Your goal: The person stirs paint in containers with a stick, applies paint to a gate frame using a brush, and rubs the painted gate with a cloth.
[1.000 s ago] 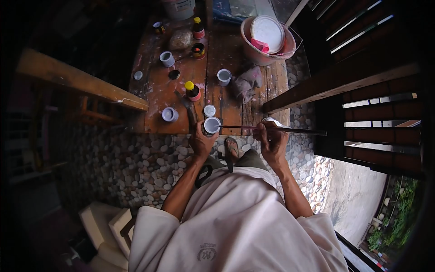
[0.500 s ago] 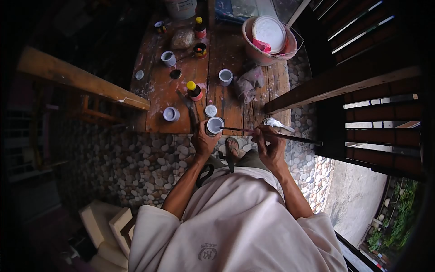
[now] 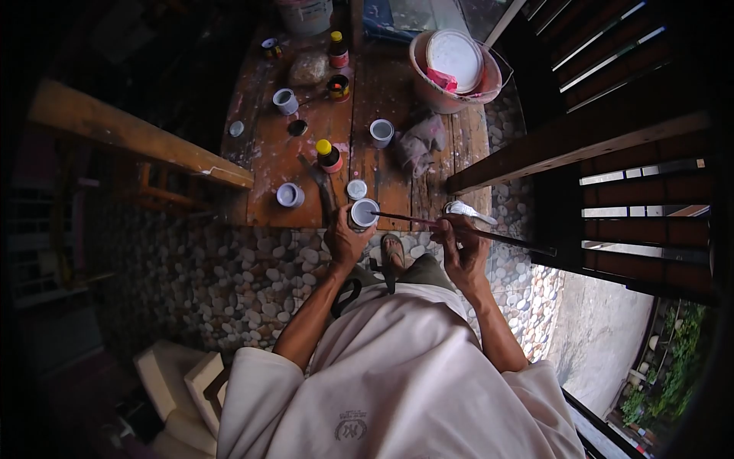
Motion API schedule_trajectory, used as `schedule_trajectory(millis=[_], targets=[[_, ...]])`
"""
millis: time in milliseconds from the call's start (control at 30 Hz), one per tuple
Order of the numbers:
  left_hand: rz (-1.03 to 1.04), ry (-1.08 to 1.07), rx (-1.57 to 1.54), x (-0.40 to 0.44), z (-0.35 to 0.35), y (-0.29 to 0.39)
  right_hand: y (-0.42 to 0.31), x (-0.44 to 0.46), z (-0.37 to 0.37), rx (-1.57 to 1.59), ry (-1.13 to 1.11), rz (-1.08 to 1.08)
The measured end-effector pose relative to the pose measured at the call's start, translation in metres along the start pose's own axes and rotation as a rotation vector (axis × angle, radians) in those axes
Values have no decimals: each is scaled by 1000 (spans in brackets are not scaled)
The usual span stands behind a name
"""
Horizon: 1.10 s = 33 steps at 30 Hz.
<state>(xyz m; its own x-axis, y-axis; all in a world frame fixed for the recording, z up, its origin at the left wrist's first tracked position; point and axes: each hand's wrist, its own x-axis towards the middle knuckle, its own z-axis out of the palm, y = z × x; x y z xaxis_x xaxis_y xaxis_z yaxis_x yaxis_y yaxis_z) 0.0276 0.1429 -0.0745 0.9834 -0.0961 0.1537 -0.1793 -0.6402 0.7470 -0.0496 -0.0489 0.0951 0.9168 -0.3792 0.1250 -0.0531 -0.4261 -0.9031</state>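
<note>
At the table's front edge, my left hand (image 3: pixel 348 239) is wrapped round a small can (image 3: pixel 365 213) of grey paint. My right hand (image 3: pixel 465 249) pinches a long thin dark stick (image 3: pixel 409 219), which lies almost level. Its left tip reaches over the rim into the can's mouth, and its other end sticks out to the right past my hand. Just behind the can lies a round pale lid (image 3: pixel 357 189). A flat tool with a dark handle (image 3: pixel 327 191) lies beside my left fingers. Close to my right hand is a white-wrapped brush-like thing (image 3: pixel 469 211).
The paint-spotted wooden table (image 3: pixel 264 164) also bears several open cans, such as one grey can (image 3: pixel 381 132), a yellow-capped bottle (image 3: pixel 329 156) and a crumpled rag (image 3: pixel 422 144). A pink bucket (image 3: pixel 447 97) stands back right. Wooden beams (image 3: pixel 577 151) flank both sides.
My right hand has shifted slightly right and towards me with the stick, whose tip stays at the can. My left hand keeps the can in nearly the same place.
</note>
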Motion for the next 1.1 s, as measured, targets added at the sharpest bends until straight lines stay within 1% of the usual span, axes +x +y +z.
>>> schedule_trajectory(millis=[133, 233, 300, 333, 500, 600, 733, 833, 900, 1100], targets=[[-6, -17, -20, 3, 0, 3, 2, 3, -1, 54, -52, 74], [-1, -14, -34, 2, 0, 1, 3, 0, -1, 89, 12, 26], [1, -12, -41, 3, 1, 0, 2, 3, -2, 6, -63, 8], [15, -8, -44, 4, 2, 0, 6, 2, -2, 5, -64, 7], [-6, -10, -52, 4, 4, -1, 17, -3, -3, 183, -56, -15], [-16, -17, -45, 5, 5, -1, 12, -2, -6, 157, -123, -36], [-17, -14, -67, 5, 6, -4, 12, -3, -8, 86, -96, -106], [-25, -31, -68, 5, 5, -3, 15, -3, -9, 12, -106, -61], [-24, -31, -57, 7, 3, -1, 18, -6, -7, 165, -66, -5], [-29, -20, -40, 7, 8, -5, 20, -6, -8, 152, -72, 43]])
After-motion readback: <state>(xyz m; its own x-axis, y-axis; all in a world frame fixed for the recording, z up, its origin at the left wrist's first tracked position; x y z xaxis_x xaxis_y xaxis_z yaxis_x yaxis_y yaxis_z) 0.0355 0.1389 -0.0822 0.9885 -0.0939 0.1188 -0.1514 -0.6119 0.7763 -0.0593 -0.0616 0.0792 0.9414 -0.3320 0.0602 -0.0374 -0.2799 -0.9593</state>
